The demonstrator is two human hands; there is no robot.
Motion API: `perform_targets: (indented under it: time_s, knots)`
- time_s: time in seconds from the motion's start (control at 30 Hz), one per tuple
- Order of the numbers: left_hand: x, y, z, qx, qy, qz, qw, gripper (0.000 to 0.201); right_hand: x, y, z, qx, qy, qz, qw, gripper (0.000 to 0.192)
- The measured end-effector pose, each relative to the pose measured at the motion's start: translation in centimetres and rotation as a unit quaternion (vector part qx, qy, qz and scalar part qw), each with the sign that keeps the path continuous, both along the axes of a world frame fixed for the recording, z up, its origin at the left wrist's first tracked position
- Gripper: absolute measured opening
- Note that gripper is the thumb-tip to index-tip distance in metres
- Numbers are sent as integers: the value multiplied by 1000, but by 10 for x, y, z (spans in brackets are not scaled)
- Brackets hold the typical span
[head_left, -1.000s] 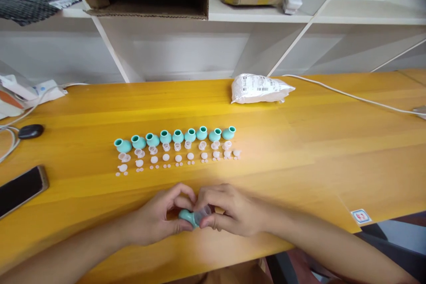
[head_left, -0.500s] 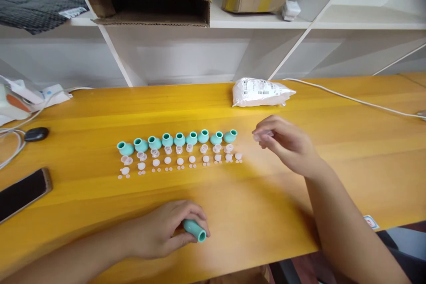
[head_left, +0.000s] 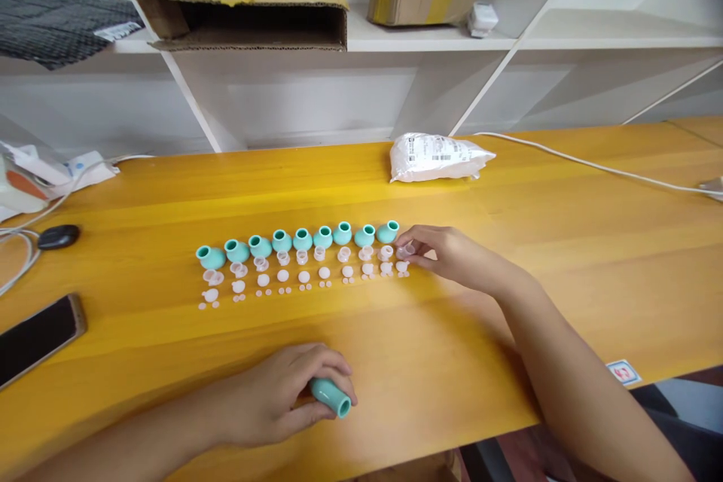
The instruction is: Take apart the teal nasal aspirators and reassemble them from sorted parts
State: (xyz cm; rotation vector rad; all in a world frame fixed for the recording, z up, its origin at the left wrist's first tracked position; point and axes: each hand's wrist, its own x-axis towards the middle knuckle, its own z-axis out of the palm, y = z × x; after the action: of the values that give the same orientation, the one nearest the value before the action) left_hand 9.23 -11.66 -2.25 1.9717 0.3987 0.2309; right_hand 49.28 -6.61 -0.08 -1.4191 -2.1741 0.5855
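My left hand [head_left: 279, 395] rests on the yellow table [head_left: 508, 226] near its front edge and grips a teal rubber bulb [head_left: 332, 395], open end pointing right. My right hand [head_left: 446, 254] reaches to the right end of the laid-out parts and pinches a small clear plastic cap [head_left: 405, 250] just above the table. A row of several teal bulbs [head_left: 302, 239] runs across the table's middle. Below them lie rows of clear caps [head_left: 302, 257], white discs [head_left: 303, 276] and tiny white dots [head_left: 305, 288].
A white plastic packet [head_left: 437, 157] lies behind the rows, with a white cable [head_left: 593, 164] running right. A black phone [head_left: 37, 337] and a dark mouse [head_left: 58, 236] sit at the left. Cardboard boxes [head_left: 242, 4] stand on the white shelf behind. A sticker [head_left: 622, 371] marks the right front edge.
My right hand pulled the clear cap off the bulb, swung up and right, then came down to the right end of the cap row. My left hand stayed low, holding the bulb.
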Motion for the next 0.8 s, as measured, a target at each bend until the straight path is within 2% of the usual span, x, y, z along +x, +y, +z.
perform_targets:
  time_s: [0.1, 0.17, 0.33, 0.4, 0.47, 0.5, 0.53, 0.57, 0.63, 0.7, 0.8]
  knots:
    - [-1, -1, -1, -9, 2, 11, 1000, 26, 4, 0, 1, -25, 21, 0, 999, 24]
    - [-1, -2, -4, -25, 6, 28, 999, 32, 8, -1, 4, -17, 16, -9, 1000, 22]
    - [2, -2, -15, -124, -48, 116, 984, 42, 7, -14, 26, 144, 15, -73, 987, 16]
    - [4, 0, -18, -158, -71, 136, 975, 46, -10, -25, 32, 157, 68, -18, 985, 15]
    - [5, 2, -22, -178, -78, 148, 970, 50, -38, -39, 31, 81, 142, 124, 979, 16]
    - [5, 3, -23, -184, -83, 154, 967, 52, -54, -46, 27, 24, 158, 204, 966, 25]
    - [5, 4, -25, -188, -89, 159, 965, 54, -70, -53, 21, -8, 163, 251, 954, 35]
    - [4, 4, -27, -189, -94, 159, 965, 56, -85, -59, 14, -14, 165, 281, 945, 37]
    - [3, 5, -31, -182, -102, 151, 966, 58, -107, -67, 2, -1, 186, 315, 931, 25]
    - [3, 6, -33, -171, -103, 137, 970, 59, -116, -69, -5, -10, 212, 313, 926, 17]
    - [3, 5, -33, -152, -106, 127, 974, 61, -116, -68, -5, -48, 212, 282, 934, 29]
